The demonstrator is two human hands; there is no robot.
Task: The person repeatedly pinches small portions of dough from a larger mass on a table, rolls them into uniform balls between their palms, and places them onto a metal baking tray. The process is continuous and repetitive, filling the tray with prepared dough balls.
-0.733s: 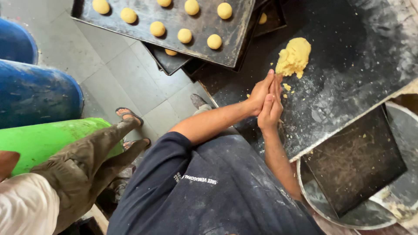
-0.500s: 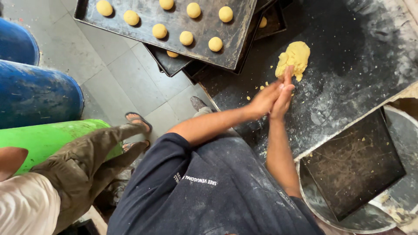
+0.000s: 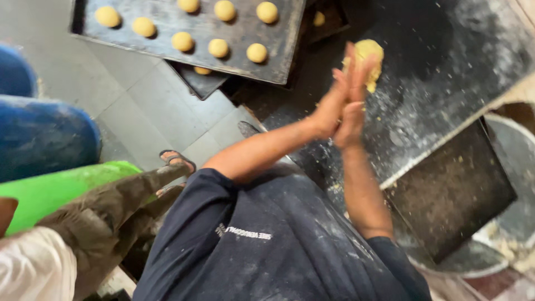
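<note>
My left hand [image 3: 329, 108] and my right hand [image 3: 352, 114] are pressed flat, palm to palm, with fingers pointing away from me. Whatever lies between the palms is hidden. Just beyond the fingertips a lump of yellow dough [image 3: 372, 53] rests on the dark, flour-dusted table [image 3: 446, 61]. At the far left a dark baking tray [image 3: 167, 22] carries several round yellow dough balls [image 3: 218, 48] in rows.
More trays [image 3: 198, 83] lie stacked under the filled one. An empty dark tray [image 3: 451, 195] sits over a round metal basin [image 3: 501, 139] at right. Blue drums [image 3: 44, 134] and a green one [image 3: 56, 189] stand left. Another person's trouser leg [image 3: 111, 206] and sandalled foot [image 3: 175, 161] are nearby.
My hands stayed pressed together throughout. They moved forward to the dough lump, and now they sit raised in front of it. The camera has also come closer.
</note>
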